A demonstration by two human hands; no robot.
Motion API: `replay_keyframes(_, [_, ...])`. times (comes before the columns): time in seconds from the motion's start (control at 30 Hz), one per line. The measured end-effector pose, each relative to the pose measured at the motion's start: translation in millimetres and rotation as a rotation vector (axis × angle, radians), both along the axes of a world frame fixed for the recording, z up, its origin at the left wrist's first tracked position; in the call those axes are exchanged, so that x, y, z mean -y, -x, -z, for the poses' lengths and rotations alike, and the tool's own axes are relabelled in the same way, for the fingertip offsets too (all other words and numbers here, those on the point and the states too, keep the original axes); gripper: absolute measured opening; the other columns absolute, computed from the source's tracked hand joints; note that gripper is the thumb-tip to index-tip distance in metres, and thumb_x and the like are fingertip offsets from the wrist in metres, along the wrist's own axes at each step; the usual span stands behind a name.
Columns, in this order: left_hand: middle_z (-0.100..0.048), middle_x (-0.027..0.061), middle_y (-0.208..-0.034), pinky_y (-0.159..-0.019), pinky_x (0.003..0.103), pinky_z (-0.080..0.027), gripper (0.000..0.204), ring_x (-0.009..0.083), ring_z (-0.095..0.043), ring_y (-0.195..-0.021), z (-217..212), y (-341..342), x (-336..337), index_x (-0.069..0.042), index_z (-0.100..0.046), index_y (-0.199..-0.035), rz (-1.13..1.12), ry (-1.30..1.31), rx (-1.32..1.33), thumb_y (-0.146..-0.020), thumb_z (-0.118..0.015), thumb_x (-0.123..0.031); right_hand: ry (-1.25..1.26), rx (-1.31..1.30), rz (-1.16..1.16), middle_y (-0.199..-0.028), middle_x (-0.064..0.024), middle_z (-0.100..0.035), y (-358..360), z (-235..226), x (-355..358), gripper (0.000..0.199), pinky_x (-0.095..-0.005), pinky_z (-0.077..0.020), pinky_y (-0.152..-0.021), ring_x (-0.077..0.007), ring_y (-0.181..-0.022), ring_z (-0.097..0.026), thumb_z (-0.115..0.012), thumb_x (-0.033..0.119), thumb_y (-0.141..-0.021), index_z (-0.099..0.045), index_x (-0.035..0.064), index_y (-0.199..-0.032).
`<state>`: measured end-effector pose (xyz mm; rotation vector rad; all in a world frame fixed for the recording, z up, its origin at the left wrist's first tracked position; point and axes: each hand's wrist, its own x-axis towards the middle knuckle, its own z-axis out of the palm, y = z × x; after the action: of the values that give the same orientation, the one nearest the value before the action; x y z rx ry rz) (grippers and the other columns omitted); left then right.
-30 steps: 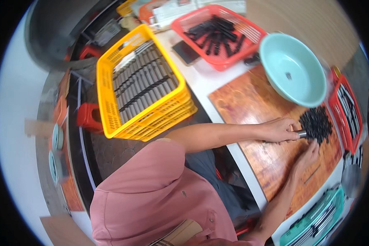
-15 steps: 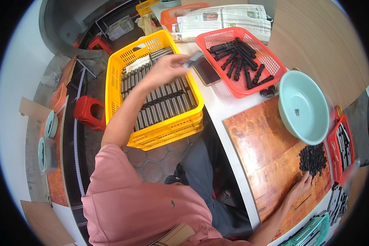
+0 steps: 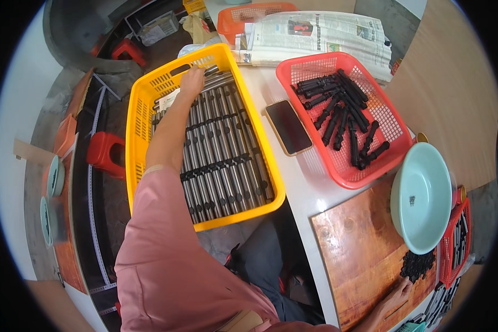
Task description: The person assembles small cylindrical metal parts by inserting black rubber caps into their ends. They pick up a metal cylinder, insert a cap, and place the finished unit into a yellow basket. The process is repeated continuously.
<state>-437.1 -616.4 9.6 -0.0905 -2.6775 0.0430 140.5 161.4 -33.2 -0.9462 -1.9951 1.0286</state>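
My left hand [image 3: 192, 82] reaches to the far end of a yellow crate [image 3: 278, 206]. Its fingers are closed around a short grey metal tube [image 3: 211, 71], whose end shows beside them. Below lie rows of metal tubes with black end pieces [image 3: 221, 149], packed side by side; my forearm covers part of them. On the right, my right hand [image 3: 395, 296] rests on a wooden board [image 3: 351, 249], fingertips drawn together at the near edge of a heap of small black pieces [image 3: 416, 265]. Whatever those fingertips may pinch is too small to make out.
A phone [image 3: 289, 127] lies between the crate and a red basket [image 3: 346, 180] of black rods. A pale green basin [image 3: 426, 205] stands over the board's far right corner. Newspapers [image 3: 321, 41] lie at the back. A red stool [image 3: 106, 155] stands left of the crate.
My left hand has swung left from beside the phone, with a grey piece in it, into the crate's far end. My right hand stays by the black heap. The view has shifted.
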Motion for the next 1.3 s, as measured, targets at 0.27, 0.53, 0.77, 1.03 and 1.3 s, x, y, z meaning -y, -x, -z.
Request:
replay_keyframes(0.27, [-0.073, 0.0164, -0.106, -0.085, 0.049, -0.057, 0.025, 0.0365, -0.072, -0.098, 36, 64, 7, -0.006, -0.070, -0.111, -0.019, 0.046, -0.002, -0.087, -0.067, -0.011, 0.033, 0.089, 0.061, -0.069, 0.0055, -0.048, -12, 13, -16, 0.036, -0.0238, -0.0275, -0.053, -0.0048, -0.060, -0.039, -0.060, 0.035, -0.105, -0.063, 0.0075, -0.082])
replay_keyframes(0.53, [-0.070, 0.0226, -0.109, -0.092, 0.050, -0.055, 0.022, 0.0403, -0.069, -0.103, 59, 86, 10, -0.001, -0.072, -0.109, 0.008, -0.087, 0.028, -0.089, -0.066, -0.009, 0.016, 0.136, 0.045, -0.069, 0.0058, -0.046, -32, 26, -39, 0.033, -0.0245, -0.0271, -0.053, -0.0054, -0.060, -0.038, -0.059, 0.033, -0.106, -0.064, 0.0069, -0.086])
replay_keyframes(0.77, [-0.067, 0.0218, -0.121, -0.096, 0.053, -0.051, 0.032, 0.0417, -0.064, -0.113, 64, 59, -5, -0.003, -0.071, -0.119, -0.152, -0.183, -0.074, -0.100, -0.057, -0.026, -0.090, 0.162, 0.077, -0.070, 0.0047, -0.046, -26, 24, -34, 0.033, -0.0252, -0.0292, -0.056, -0.0068, -0.062, -0.039, -0.059, 0.031, -0.105, -0.064, 0.0059, -0.085])
replay_keyframes(1.03, [-0.022, 0.0278, -0.166, -0.124, 0.060, -0.010, 0.082, 0.0429, -0.017, -0.155, 74, 44, -21, -0.010, -0.030, -0.162, -0.374, -0.190, 0.361, -0.103, -0.029, -0.067, -0.036, 0.159, -0.002, -0.066, 0.0042, -0.043, -20, 21, -37, 0.034, -0.0258, -0.0277, -0.054, -0.0069, -0.059, -0.037, -0.061, 0.029, -0.105, -0.061, 0.0057, -0.080])
replay_keyframes(1.3, [-0.036, 0.0279, -0.160, -0.117, 0.063, -0.027, 0.065, 0.0446, -0.034, -0.147, 89, 73, -28, -0.003, -0.044, -0.152, -0.088, 0.084, 0.284, -0.103, -0.036, -0.046, -0.022, 0.113, 0.132, -0.064, 0.0073, -0.042, 17, -26, 34, 0.029, -0.0261, -0.0258, -0.049, -0.0054, -0.056, -0.035, -0.063, 0.023, -0.101, -0.058, 0.0107, -0.075])
